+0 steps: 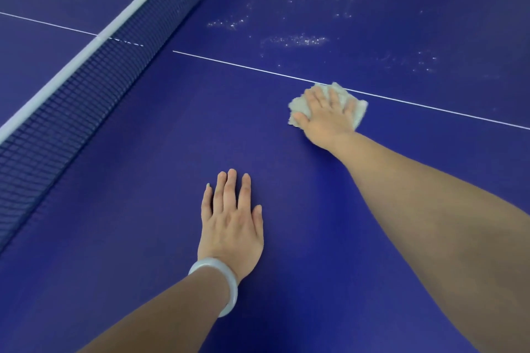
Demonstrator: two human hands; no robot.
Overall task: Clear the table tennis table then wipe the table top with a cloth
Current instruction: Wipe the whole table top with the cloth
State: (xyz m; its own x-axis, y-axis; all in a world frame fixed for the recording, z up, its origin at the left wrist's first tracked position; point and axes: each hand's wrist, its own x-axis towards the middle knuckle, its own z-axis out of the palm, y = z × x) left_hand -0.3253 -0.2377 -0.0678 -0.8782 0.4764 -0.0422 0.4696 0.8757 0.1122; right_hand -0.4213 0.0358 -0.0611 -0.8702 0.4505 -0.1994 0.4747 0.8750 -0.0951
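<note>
The right hand (327, 114) presses a cloth (355, 106) flat on the blue table (143, 209); the left hand (231, 221) rests flat.

games room: blue table tennis table (143, 238), net (86, 89).

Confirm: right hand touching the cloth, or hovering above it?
Touching. The head view shows the right hand flat on the cloth, fingers spread, pressing it against the table top; no gap shows.

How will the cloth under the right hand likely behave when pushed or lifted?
Probably floppy: the cloth lies crumpled under the right hand. Likely light, sliding easily over the smooth table top.
</note>
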